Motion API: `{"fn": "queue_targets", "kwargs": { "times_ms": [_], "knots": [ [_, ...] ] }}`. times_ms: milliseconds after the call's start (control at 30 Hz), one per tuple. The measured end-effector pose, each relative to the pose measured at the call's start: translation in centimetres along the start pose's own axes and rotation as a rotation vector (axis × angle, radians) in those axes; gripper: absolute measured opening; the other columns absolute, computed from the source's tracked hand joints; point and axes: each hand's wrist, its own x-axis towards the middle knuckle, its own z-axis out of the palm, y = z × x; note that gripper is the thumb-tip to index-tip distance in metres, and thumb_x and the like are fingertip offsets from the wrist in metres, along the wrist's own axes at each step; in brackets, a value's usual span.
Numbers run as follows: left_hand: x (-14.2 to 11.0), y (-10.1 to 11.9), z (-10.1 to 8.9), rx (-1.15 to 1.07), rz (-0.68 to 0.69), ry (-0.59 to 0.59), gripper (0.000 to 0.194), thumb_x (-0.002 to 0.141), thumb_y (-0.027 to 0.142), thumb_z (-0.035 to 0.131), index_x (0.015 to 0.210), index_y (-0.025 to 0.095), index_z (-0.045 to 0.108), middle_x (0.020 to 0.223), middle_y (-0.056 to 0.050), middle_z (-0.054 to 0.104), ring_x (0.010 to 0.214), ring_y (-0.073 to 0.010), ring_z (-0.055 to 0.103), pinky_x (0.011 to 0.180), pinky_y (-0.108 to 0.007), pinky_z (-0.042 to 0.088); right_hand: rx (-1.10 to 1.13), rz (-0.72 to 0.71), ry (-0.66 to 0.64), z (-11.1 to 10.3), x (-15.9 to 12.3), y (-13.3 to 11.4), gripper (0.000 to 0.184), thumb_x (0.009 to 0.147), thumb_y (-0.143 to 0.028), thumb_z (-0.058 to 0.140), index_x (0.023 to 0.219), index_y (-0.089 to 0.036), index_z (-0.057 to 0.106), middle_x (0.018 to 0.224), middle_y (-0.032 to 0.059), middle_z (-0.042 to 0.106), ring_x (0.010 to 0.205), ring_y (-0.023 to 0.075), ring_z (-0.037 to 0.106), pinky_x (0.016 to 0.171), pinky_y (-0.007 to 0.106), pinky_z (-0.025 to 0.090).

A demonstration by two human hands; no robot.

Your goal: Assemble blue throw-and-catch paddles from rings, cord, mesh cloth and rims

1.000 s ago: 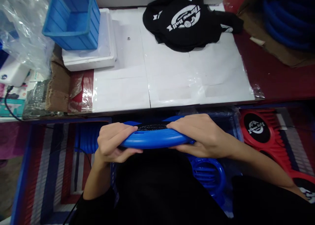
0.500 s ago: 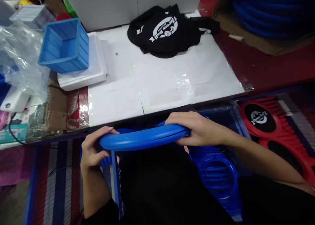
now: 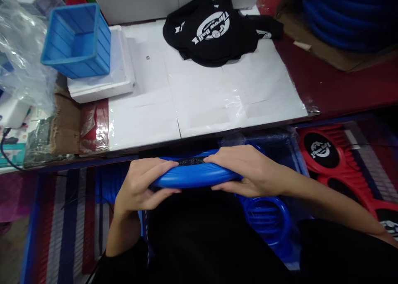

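Both hands hold a blue plastic ring (image 3: 195, 176), seen nearly edge-on, with a strip of black fabric showing along its top. My left hand (image 3: 144, 180) is closed round its left end, thumb below and fingers over the top. On the opposite end my right hand (image 3: 245, 168) grips the rim the same way. The ring is in front of the table's near edge, above my lap. Beneath the right forearm lie more blue plastic rings (image 3: 269, 217) in a blue crate. Black fabric pieces (image 3: 214, 35) printed "Throw Ball" are piled on the white tabletop (image 3: 202, 97).
A blue bin (image 3: 76, 43) stands on a white foam block (image 3: 99, 89) at the table's left. Red paddles with black faces (image 3: 323, 149) lie at the right. A cardboard box (image 3: 320, 54) at the upper right holds blue rings. Clear plastic (image 3: 27, 56) hangs far left.
My left hand has moved right along the ring, nearer my right hand. The ring has turned, so its black fabric now shows. The camera view has shifted slightly.
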Motion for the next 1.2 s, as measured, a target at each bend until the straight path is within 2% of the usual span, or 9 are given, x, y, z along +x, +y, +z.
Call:
{"fn": "queue_targets", "kwargs": {
  "times_ms": [233, 367, 433, 500, 567, 667, 767, 1000, 1200],
  "knots": [
    [-0.7, 0.1, 0.7, 0.005, -0.018, 0.100, 0.039, 0.092, 0.043, 0.078, 0.121, 0.019, 0.073, 0.099, -0.009, 0.082, 0.077, -0.0226, 0.078, 0.071, -0.032, 0.063, -0.154, -0.080, 0.136, 1.6, 0.7, -0.6, 0.036, 0.103, -0.045, 0.065, 0.119, -0.013, 0.064, 0.088, 0.0076, 0.079, 0.069, 0.0192, 0.071, 0.064, 0.034, 0.054],
    [-1.8, -2.2, 0.1, -0.129, 0.070, 0.069, 0.046, 0.092, 0.047, 0.078, 0.128, 0.019, 0.074, 0.093, -0.009, 0.082, 0.074, -0.0219, 0.075, 0.069, -0.034, 0.060, -0.061, -0.070, 0.063, 1.2, 0.7, 0.0, 0.053, 0.100, -0.055, 0.068, 0.133, -0.014, 0.061, 0.108, 0.0114, 0.081, 0.088, 0.0224, 0.077, 0.077, 0.034, 0.059],
    [-2.9, -3.9, -0.6, -0.226, 0.080, 0.156, 0.049, 0.091, 0.053, 0.078, 0.128, 0.021, 0.075, 0.090, -0.009, 0.082, 0.076, -0.0231, 0.072, 0.071, -0.038, 0.060, 0.036, -0.013, -0.006, 0.5, 0.4, 0.8, 0.059, 0.097, -0.057, 0.071, 0.137, -0.016, 0.059, 0.117, 0.0125, 0.079, 0.101, 0.0243, 0.077, 0.087, 0.035, 0.060],
    [-4.1, -5.3, -1.4, -0.293, 0.051, 0.275, 0.050, 0.091, 0.057, 0.076, 0.127, 0.023, 0.077, 0.092, -0.011, 0.082, 0.080, -0.0252, 0.072, 0.073, -0.042, 0.060, 0.106, 0.057, -0.023, -0.1, 0.0, 1.7, 0.046, 0.098, -0.048, 0.072, 0.133, -0.019, 0.061, 0.116, 0.0101, 0.079, 0.104, 0.0230, 0.076, 0.091, 0.034, 0.059],
    [-4.7, -5.7, -2.1, -0.300, -0.038, 0.257, 0.050, 0.090, 0.056, 0.077, 0.127, 0.023, 0.077, 0.101, -0.013, 0.082, 0.089, -0.0282, 0.074, 0.077, -0.044, 0.062, 0.140, 0.104, 0.006, -0.2, -0.5, 2.3, 0.030, 0.100, -0.036, 0.069, 0.126, -0.022, 0.065, 0.108, 0.0065, 0.079, 0.095, 0.0198, 0.076, 0.086, 0.031, 0.059],
    [-3.8, -4.2, -2.4, -0.211, -0.152, 0.071, 0.054, 0.092, 0.053, 0.078, 0.135, 0.021, 0.072, 0.109, -0.015, 0.080, 0.096, -0.0281, 0.077, 0.083, -0.041, 0.062, 0.140, 0.111, -0.008, 0.6, -0.8, 2.2, 0.027, 0.101, -0.031, 0.066, 0.126, -0.021, 0.065, 0.102, 0.0057, 0.078, 0.086, 0.0181, 0.075, 0.078, 0.028, 0.057],
    [-1.4, -1.6, -1.4, -0.010, -0.076, -0.069, 0.056, 0.091, 0.054, 0.079, 0.134, 0.018, 0.069, 0.105, -0.012, 0.080, 0.092, -0.0246, 0.078, 0.084, -0.035, 0.062, 0.077, 0.052, -0.023, 1.5, -0.7, 1.5, 0.034, 0.102, -0.033, 0.065, 0.132, -0.017, 0.063, 0.109, 0.0097, 0.078, 0.094, 0.0204, 0.076, 0.082, 0.030, 0.058],
    [0.2, 0.9, 0.4, 0.133, 0.067, 0.010, 0.048, 0.092, 0.052, 0.079, 0.119, 0.014, 0.069, 0.092, -0.010, 0.081, 0.080, -0.0225, 0.080, 0.076, -0.030, 0.062, -0.014, -0.027, 0.025, 1.1, -1.1, 0.2, 0.054, 0.103, -0.054, 0.062, 0.138, -0.013, 0.057, 0.106, 0.0123, 0.078, 0.091, 0.0209, 0.075, 0.078, 0.030, 0.059],
    [-1.2, 1.3, 1.9, 0.119, -0.031, 0.179, 0.039, 0.092, 0.046, 0.078, 0.118, 0.018, 0.071, 0.098, -0.010, 0.082, 0.083, -0.0237, 0.079, 0.077, -0.032, 0.063, -0.197, 0.010, 0.191, 2.7, -1.2, -0.9, 0.040, 0.108, -0.049, 0.055, 0.118, -0.011, 0.063, 0.085, 0.0094, 0.075, 0.071, 0.0208, 0.072, 0.061, 0.032, 0.052]
  ]
}}
